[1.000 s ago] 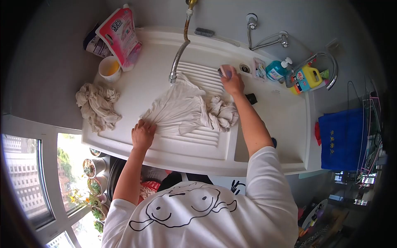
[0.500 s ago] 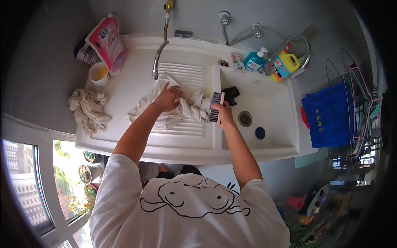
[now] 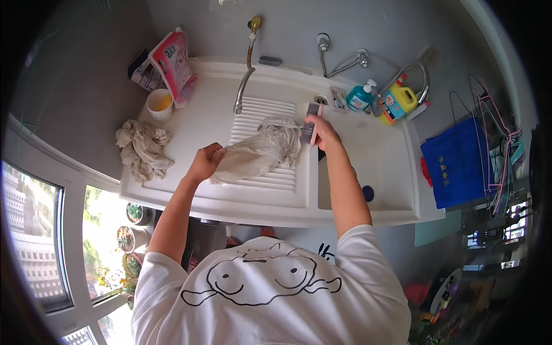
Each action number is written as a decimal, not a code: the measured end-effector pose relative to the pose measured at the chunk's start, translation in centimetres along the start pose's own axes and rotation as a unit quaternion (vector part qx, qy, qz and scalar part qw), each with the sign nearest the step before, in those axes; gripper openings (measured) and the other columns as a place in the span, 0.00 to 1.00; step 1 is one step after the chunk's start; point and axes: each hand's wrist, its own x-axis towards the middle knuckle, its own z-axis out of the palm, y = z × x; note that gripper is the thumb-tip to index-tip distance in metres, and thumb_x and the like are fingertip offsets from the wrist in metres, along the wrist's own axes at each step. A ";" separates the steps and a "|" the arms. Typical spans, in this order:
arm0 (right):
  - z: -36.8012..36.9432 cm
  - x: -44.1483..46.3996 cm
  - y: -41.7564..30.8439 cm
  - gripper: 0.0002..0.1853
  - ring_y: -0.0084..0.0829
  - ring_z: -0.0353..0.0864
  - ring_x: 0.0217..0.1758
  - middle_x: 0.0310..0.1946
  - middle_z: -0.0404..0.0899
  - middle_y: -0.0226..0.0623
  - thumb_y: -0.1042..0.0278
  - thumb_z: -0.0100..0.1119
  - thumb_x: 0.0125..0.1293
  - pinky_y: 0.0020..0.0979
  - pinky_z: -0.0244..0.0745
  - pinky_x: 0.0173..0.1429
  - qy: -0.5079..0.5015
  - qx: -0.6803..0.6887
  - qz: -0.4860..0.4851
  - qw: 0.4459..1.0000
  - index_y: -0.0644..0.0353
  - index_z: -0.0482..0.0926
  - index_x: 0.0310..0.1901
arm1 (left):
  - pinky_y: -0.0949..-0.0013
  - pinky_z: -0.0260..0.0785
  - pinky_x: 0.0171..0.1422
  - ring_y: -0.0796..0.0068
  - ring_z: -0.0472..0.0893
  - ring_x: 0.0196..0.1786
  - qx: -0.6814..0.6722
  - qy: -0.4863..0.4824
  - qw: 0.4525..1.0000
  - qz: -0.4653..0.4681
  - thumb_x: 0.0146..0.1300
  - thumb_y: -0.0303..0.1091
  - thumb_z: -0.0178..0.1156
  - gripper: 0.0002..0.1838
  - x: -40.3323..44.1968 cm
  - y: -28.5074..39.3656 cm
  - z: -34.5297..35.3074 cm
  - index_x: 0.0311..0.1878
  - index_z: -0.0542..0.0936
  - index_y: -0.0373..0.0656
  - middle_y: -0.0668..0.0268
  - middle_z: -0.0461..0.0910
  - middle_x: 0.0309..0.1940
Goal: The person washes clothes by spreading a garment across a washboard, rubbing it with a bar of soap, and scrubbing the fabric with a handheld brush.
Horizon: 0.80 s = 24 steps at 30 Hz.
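Note:
My left hand (image 3: 207, 162) is closed, pinching the left end of a wet whitish cloth garment (image 3: 259, 154) and drawing it taut. The garment lies bunched across the ridged washboard (image 3: 265, 106) moulded into the white counter. In my right hand (image 3: 325, 133) is a pink-backed scrub brush (image 3: 312, 137) with dark bristles, held at the garment's right end beside the sink divider. Whether the bristles press on the cloth I cannot tell. A flexible metal hose (image 3: 242, 91) hangs above the washboard.
Left on the counter are another crumpled cloth (image 3: 144, 150), a white cup (image 3: 159, 106) and a pink detergent pouch (image 3: 174, 64). The sink basin (image 3: 379, 167) is on the right, with a teal pump bottle (image 3: 360, 99) and yellow jug (image 3: 398, 103) behind. A blue cloth bag (image 3: 457, 164) hangs at far right.
My left hand has moved from lying on the garment to pinching its left end, and the cloth is now stretched out. The brush has moved up along the divider. The whole view has shifted slightly.

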 end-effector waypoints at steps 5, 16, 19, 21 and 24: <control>3.0 -5.5 7.2 0.19 0.42 0.76 0.33 0.30 0.70 0.38 0.60 0.57 0.46 0.41 0.69 0.27 -0.084 0.156 0.172 0.969 0.55 0.67 0.41 | 0.69 0.65 0.29 0.64 0.71 0.20 0.031 -0.019 0.996 0.084 0.55 0.34 0.57 0.09 -2.4 4.6 0.3 0.35 0.75 0.38 0.58 0.75 0.22; -2.4 -7.1 -1.8 0.11 0.30 0.74 0.29 0.26 0.73 0.28 0.60 0.55 0.46 0.36 0.68 0.30 0.085 0.356 -0.198 0.910 0.51 0.71 0.32 | 0.65 0.68 0.37 0.57 0.76 0.31 0.040 -0.117 0.975 0.185 0.48 0.28 0.60 0.17 -3.4 8.3 2.3 0.43 0.72 0.38 0.56 0.76 0.33; -1.7 -5.9 -6.2 0.11 0.31 0.75 0.29 0.27 0.73 0.32 0.64 0.55 0.47 0.34 0.73 0.35 0.004 0.279 -0.282 0.918 0.56 0.71 0.34 | 0.67 0.68 0.38 0.56 0.76 0.32 -0.017 -0.083 0.980 0.180 0.50 0.27 0.59 0.16 -1.9 8.6 2.2 0.43 0.72 0.36 0.54 0.76 0.33; 0.5 -2.3 -8.6 0.12 0.31 0.74 0.29 0.25 0.71 0.31 0.66 0.58 0.45 0.34 0.72 0.36 -0.017 0.269 -0.269 0.925 0.55 0.70 0.33 | 0.61 0.68 0.43 0.51 0.75 0.39 0.043 -0.010 0.997 0.058 0.50 0.32 0.57 0.17 -0.2 7.7 2.1 0.44 0.72 0.37 0.52 0.76 0.36; 5.5 3.5 -8.8 0.17 0.43 0.73 0.31 0.30 0.68 0.39 0.67 0.57 0.46 0.44 0.73 0.40 -0.125 0.291 -0.186 0.930 0.59 0.63 0.37 | 0.59 0.69 0.43 0.52 0.76 0.38 0.183 0.092 0.976 -0.074 0.51 0.31 0.54 0.14 2.5 2.0 1.3 0.42 0.72 0.38 0.53 0.76 0.35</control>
